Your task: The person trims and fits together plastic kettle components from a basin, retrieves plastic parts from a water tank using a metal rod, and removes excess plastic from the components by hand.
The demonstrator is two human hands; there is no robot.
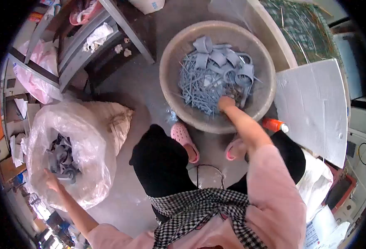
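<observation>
My left hand is over the near side of a clear plastic bag, with a finger stretched out and nothing visible in it. Inside the bag lie dark and grey curved plastic pieces. My right hand reaches into a large round tub, fingers curled down among the grey plastic pieces; what they grip is hidden. Thin grey plastic sticks fill the tub's left side. Wide curved grey plastic rings lie at its back and right.
A woven sack stands against the bag. Right of the tub are a white foam board and an orange-red can. A metal frame rises at upper left. My feet in pink clogs are near the tub.
</observation>
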